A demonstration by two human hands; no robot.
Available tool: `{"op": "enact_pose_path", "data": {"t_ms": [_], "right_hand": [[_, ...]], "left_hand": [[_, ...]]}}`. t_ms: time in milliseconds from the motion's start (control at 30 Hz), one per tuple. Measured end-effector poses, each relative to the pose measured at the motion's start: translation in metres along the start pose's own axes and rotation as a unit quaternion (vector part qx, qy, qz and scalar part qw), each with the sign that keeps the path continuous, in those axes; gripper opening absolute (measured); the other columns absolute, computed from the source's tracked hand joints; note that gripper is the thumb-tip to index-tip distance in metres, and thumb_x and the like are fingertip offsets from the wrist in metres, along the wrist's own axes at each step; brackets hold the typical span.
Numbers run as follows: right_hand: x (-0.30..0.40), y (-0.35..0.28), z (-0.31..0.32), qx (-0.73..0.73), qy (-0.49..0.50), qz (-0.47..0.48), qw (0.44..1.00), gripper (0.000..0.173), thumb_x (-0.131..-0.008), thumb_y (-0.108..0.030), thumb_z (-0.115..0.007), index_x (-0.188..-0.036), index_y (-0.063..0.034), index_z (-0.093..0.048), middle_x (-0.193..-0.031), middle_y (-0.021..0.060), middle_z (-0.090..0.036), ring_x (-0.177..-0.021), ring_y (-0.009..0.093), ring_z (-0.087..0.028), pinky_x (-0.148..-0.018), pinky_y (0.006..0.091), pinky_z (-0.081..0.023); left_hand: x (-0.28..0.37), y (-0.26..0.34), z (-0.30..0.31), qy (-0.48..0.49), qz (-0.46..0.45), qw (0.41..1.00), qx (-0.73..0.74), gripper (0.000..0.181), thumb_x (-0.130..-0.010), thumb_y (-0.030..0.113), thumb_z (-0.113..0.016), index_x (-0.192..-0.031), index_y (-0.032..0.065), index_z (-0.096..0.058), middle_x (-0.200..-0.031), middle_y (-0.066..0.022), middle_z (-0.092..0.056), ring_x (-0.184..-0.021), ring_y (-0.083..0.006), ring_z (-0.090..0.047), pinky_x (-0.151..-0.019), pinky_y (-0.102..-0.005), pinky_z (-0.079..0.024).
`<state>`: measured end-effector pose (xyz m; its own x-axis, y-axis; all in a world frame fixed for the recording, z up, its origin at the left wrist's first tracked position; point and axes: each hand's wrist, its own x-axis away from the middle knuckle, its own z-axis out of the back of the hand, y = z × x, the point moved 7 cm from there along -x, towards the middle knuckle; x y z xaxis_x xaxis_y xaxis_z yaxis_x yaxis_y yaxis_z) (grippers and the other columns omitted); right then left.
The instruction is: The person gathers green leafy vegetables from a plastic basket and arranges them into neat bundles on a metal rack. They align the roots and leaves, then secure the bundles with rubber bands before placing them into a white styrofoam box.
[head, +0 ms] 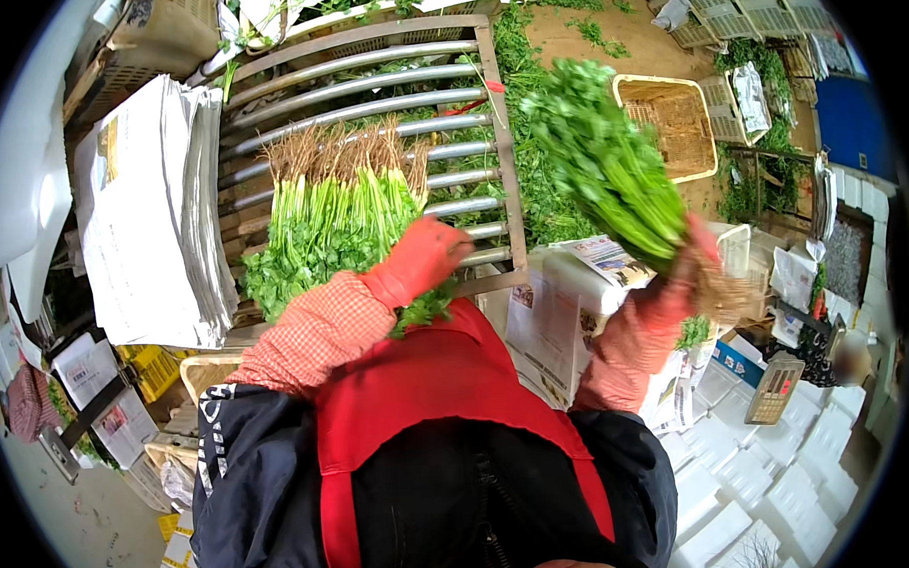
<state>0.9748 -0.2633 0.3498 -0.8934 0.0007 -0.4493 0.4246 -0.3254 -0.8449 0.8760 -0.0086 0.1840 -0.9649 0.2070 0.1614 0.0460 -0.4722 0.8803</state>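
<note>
My right hand (697, 249), in a red glove, is shut around the root end of a bunch of leafy greens (608, 166). The bunch tilts up and left, its leaves blurred, its brown roots trailing behind the hand. My left hand (434, 251), also gloved in red, hovers with fingers curled by the right edge of a row of rooted greens (339, 205); whether anything is in it is hidden. That row lies on a metal bar rack (460, 126), brown roots away from me and leaves towards my red apron (428, 375).
A stack of newspapers (152, 212) stands left of the rack. To the right are a plastic crate (668, 179), a newspaper-covered package (546, 318), a calculator (777, 389) and white foam boxes (761, 476). Loose greens (532, 146) cover the floor beyond the rack.
</note>
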Motion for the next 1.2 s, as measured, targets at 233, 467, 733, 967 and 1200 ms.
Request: {"op": "enact_pose_path", "data": {"t_ms": [233, 467, 733, 967, 1200], "right_hand": [[0.137, -0.001, -0.123, 0.111, -0.299, 0.168, 0.933, 0.039, -0.073, -0.028, -0.066, -0.109, -0.0124, -0.061, -0.112, 0.0024, -0.062, -0.081, 0.023, -0.054, -0.071, 0.0378, -0.039], [0.145, -0.001, -0.122, 0.106, -0.294, 0.166, 0.936, 0.048, -0.067, -0.031, -0.068, -0.112, -0.0167, -0.058, -0.115, -0.0016, -0.060, -0.079, 0.021, -0.051, -0.072, 0.0367, -0.037], [0.133, 0.019, -0.117, 0.111, -0.303, 0.121, 0.939, 0.037, -0.071, -0.026, -0.068, -0.106, -0.0155, -0.061, -0.103, 0.0025, -0.064, -0.078, 0.023, -0.056, -0.072, 0.0364, -0.041], [0.054, 0.060, -0.077, -0.115, 0.005, -0.114, 0.987, 0.014, -0.087, -0.009, -0.057, -0.096, 0.0008, -0.062, -0.092, 0.0095, -0.066, -0.079, 0.020, -0.062, -0.073, 0.0310, -0.049], [0.015, 0.028, -0.058, -0.216, -0.045, -0.293, 0.930, 0.017, -0.084, -0.008, -0.057, -0.096, 0.0025, -0.062, -0.084, 0.0103, -0.066, -0.077, 0.017, -0.063, -0.070, 0.0283, -0.050]], "left_hand": [[-0.009, 0.000, -0.057, -0.073, 0.242, 0.670, 0.698, 0.055, -0.098, 0.045, -0.036, -0.127, -0.0006, -0.041, -0.098, -0.0228, -0.063, -0.080, -0.0339, -0.066, -0.080, -0.0403, -0.052], [0.004, -0.032, -0.072, 0.005, 0.274, 0.673, 0.687, 0.035, -0.098, 0.026, -0.040, -0.114, -0.0039, -0.045, -0.090, -0.0266, -0.063, -0.073, -0.0357, -0.067, -0.063, -0.0394, -0.055], [0.006, -0.027, -0.069, 0.009, 0.301, 0.683, 0.665, 0.036, -0.098, 0.029, -0.043, -0.107, -0.0055, -0.051, -0.094, -0.0215, -0.065, -0.077, -0.0311, -0.067, -0.066, -0.0378, -0.056], [0.012, -0.007, -0.013, -0.053, 0.272, 0.854, 0.441, 0.036, -0.095, 0.025, -0.050, -0.111, -0.0061, -0.057, -0.098, -0.0183, -0.066, -0.082, -0.0225, -0.066, -0.072, -0.0300, -0.054], [-0.046, 0.143, 0.052, 0.074, -0.170, 0.981, -0.052, 0.072, -0.076, 0.033, -0.072, -0.132, -0.0010, -0.041, -0.123, -0.0219, -0.054, -0.117, -0.0293, -0.051, -0.100, -0.0368, -0.039]]}}
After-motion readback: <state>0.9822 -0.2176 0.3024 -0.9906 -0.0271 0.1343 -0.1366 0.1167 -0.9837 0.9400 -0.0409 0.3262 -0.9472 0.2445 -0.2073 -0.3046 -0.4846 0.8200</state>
